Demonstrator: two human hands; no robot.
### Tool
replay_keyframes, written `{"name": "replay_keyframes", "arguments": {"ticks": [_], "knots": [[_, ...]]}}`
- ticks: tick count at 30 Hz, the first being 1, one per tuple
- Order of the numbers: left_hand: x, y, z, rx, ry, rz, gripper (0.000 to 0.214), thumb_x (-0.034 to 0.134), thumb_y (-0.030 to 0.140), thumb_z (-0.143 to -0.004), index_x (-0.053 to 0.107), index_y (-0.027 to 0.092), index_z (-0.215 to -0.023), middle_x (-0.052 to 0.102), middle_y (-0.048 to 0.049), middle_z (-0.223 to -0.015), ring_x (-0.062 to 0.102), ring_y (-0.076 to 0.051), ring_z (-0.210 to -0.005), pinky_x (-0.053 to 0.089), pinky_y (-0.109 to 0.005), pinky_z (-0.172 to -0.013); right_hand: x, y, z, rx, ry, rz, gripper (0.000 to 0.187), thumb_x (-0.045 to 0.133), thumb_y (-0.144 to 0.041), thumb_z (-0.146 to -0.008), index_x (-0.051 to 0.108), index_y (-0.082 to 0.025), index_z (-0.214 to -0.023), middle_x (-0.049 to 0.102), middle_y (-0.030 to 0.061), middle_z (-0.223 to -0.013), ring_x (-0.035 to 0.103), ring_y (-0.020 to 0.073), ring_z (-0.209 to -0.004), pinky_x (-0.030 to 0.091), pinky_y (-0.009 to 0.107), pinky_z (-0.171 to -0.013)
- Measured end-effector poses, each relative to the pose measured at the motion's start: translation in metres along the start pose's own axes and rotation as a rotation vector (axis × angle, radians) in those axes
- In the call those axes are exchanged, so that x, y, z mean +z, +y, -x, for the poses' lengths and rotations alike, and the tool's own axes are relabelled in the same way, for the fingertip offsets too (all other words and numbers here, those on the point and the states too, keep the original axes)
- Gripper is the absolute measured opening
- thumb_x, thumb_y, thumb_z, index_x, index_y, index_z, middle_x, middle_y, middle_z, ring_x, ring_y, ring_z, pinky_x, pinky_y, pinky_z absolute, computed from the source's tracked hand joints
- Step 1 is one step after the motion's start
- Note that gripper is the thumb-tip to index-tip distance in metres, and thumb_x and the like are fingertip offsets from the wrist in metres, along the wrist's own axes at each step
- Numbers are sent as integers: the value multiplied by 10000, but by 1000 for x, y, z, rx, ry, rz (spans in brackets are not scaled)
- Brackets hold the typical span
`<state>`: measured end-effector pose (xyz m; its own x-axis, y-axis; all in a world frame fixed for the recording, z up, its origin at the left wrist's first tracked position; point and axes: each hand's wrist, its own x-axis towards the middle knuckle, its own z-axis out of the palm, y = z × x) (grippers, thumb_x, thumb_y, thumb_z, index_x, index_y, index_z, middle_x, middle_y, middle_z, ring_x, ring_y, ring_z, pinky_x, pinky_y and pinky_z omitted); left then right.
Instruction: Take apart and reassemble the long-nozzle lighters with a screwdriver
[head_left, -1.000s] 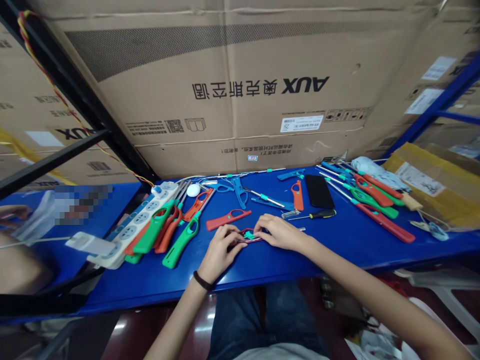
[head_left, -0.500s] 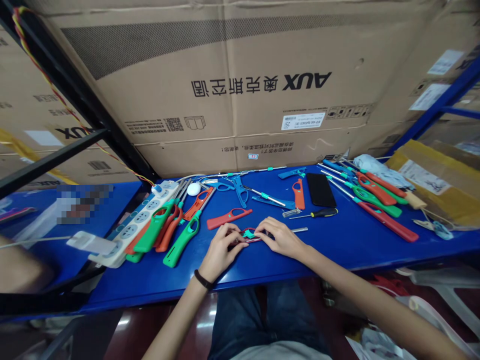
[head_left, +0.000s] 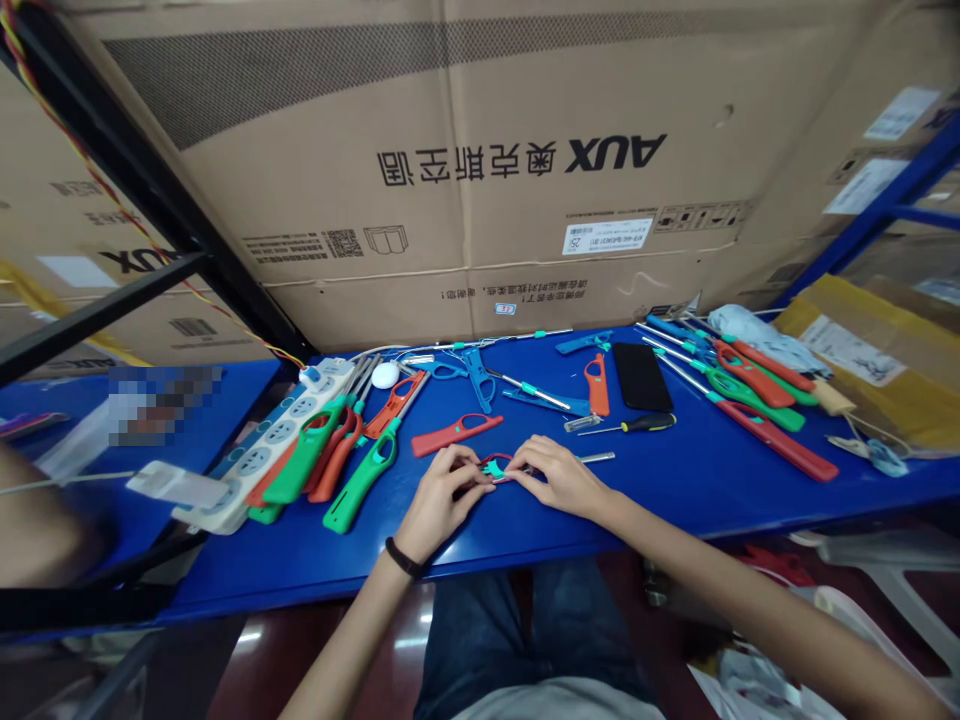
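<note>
Both my hands rest on the blue table [head_left: 675, 490] near its front edge and pinch one small thing between them: a red lighter shell with a teal part [head_left: 496, 468] in it. My left hand [head_left: 441, 495], with a black band on the wrist, grips its left end with curled fingers. My right hand [head_left: 559, 475] presses its right end, from which a thin metal tube [head_left: 598, 458] sticks out to the right. A loose red lighter handle [head_left: 455, 435] lies just behind my hands.
Green and orange long-nosed lighters [head_left: 337, 465] and a white power strip [head_left: 274, 445] lie to the left. Blue parts [head_left: 478, 376], a black phone [head_left: 640, 377], a screwdriver [head_left: 637, 424] and more lighters [head_left: 750, 400] lie behind and right. A big cardboard box [head_left: 480, 170] walls the back. Another person's arm [head_left: 37, 530] shows at the left.
My hands have stayed on the red shell, with the fingers shifting slightly closer around the teal part. The view has tilted a little; nothing else on the table has moved.
</note>
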<state>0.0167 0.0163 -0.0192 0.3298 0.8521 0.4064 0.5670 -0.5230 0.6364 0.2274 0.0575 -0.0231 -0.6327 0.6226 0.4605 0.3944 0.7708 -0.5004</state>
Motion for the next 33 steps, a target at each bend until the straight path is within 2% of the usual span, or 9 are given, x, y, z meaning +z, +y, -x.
{"name": "replay_keyframes", "arguments": {"ticks": [6,10,15,19,22,29,33], "knots": [[-2,2,0,-7,-28,-4,72,618,198,-843,649,198,-778,549,-45,-957,558,-176,-923,467,-307,-829,0,-6,1,-9,-15,97,95,545,-196,-903,614,-167,-844,660,48,-811,576,186,-784,472,331,-756],[-5,3,3,-15,-76,-9,88,566,178,-863,649,204,-851,540,-58,-1019,549,-179,-969,473,-305,-847,-3,-11,-1,-7,-44,145,85,559,-170,-891,621,-155,-835,665,54,-813,571,188,-776,477,311,-731],[-7,2,5,-6,-109,-20,141,514,159,-882,647,207,-893,544,-71,-1038,536,-196,-1005,472,-340,-882,-12,-18,-12,1,-218,306,88,562,-128,-877,642,-156,-852,668,54,-833,578,199,-816,469,323,-761],[-6,1,6,18,-119,-57,156,485,159,-902,636,197,-888,550,-88,-1092,534,-205,-1031,466,-360,-902,-13,-29,-20,-91,-405,518,134,533,-58,-858,647,-126,-861,657,97,-855,574,235,-872,461,345,-745],[-6,1,6,36,-127,-87,158,474,175,-915,630,198,-912,538,-99,-1178,526,-217,-1077,451,-381,-934,-14,-30,-24,-130,-479,543,121,550,-46,-841,646,-104,-885,649,111,-861,571,245,-909,462,346,-769],[-7,2,5,81,-170,-105,166,457,195,-937,621,204,-913,617,-68,-1171,540,-196,-1037,462,-365,-921,-15,-24,-26,-94,-502,498,162,591,-29,-801,642,-121,-924,648,94,-867,573,224,-904,462,331,-788],[-5,4,8,104,-134,-199,161,460,196,-939,621,203,-934,673,-52,-1067,552,-195,-997,444,-401,-947,-10,-21,-14,-93,-381,475,136,540,-86,-871,651,-137,-931,665,77,-866,590,210,-863,478,327,-763]]}}
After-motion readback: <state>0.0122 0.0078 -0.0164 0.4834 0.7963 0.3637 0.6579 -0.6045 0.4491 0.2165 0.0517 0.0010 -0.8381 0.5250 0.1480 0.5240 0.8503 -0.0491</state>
